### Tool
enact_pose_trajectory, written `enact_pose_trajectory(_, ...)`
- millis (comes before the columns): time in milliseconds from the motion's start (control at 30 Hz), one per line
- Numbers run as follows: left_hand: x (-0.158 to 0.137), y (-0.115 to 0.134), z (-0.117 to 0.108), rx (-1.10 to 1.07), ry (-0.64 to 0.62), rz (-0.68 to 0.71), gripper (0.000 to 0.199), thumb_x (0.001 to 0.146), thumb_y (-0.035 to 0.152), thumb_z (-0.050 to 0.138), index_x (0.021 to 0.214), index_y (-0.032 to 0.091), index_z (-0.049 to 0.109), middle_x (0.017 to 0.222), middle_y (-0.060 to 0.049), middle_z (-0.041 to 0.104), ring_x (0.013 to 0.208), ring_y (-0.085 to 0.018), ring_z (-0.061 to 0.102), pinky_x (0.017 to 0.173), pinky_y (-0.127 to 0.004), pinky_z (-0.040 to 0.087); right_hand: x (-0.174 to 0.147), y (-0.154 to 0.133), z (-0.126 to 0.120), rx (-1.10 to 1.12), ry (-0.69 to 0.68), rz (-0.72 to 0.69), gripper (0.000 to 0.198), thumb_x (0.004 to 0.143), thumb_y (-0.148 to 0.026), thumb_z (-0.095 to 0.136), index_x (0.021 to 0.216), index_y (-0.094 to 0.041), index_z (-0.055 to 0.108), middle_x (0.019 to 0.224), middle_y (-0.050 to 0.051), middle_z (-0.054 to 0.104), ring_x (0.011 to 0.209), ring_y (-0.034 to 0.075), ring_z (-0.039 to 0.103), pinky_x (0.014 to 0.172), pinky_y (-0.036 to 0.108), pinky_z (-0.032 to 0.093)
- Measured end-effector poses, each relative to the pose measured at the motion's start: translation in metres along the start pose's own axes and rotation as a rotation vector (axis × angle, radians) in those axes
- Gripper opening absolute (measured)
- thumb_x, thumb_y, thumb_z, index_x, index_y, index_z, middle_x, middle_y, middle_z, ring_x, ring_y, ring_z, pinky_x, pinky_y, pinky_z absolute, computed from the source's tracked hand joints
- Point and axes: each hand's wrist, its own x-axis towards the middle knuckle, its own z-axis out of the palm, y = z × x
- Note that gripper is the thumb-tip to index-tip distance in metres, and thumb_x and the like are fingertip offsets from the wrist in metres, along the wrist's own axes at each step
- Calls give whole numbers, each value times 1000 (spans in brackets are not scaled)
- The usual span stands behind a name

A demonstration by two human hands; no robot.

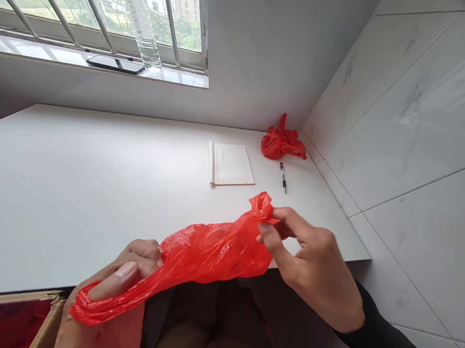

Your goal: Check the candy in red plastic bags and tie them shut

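A thin red plastic bag point(216, 248) is stretched sideways between my hands above the table's front edge. My left hand point(121, 282) is closed on its left end, with a handle loop passing around the thumb. At the bag's other end, my right hand point(313, 261) pinches near a twisted, knot-like tip, thumb and forefinger on the plastic. Whether anything lies inside the bag I cannot tell. Beyond my hands a white notepad point(234, 165) with handwriting lies on the table, and a black-and-clear pen point(282, 177) rests to its right.
On the white table point(99, 188), a second crumpled red bag point(283, 140) sits in the far right corner by the tiled wall. A cardboard box point(47, 325) with red inside stands lower left. The windowsill holds a phone point(115, 64) and a clear plastic bottle point(144, 32).
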Motion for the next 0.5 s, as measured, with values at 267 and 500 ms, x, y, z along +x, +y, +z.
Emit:
enact_pose_trajectory(267, 6, 7, 12, -166, -167, -348, 25, 73, 49, 75, 76, 25, 72, 70, -3, 60, 60, -20, 58, 47, -31, 51, -4, -36, 20, 443, 88, -320, 23, 96, -13, 55, 111, -30, 48, 95, -1, 73, 85, 17, 74, 74, 32, 61)
enact_pose_trajectory(500, 3, 2, 0, -242, -196, -244, 46, 89, 45, 58, 51, 21, 48, 56, -2, 38, 60, -19, 45, 54, -34, 47, 14, 1, 38, -286, -515, -353, 28, 104, -39, 44, 113, -18, 60, 71, 1, 67, 60, 19, 63, 56, 31, 45)
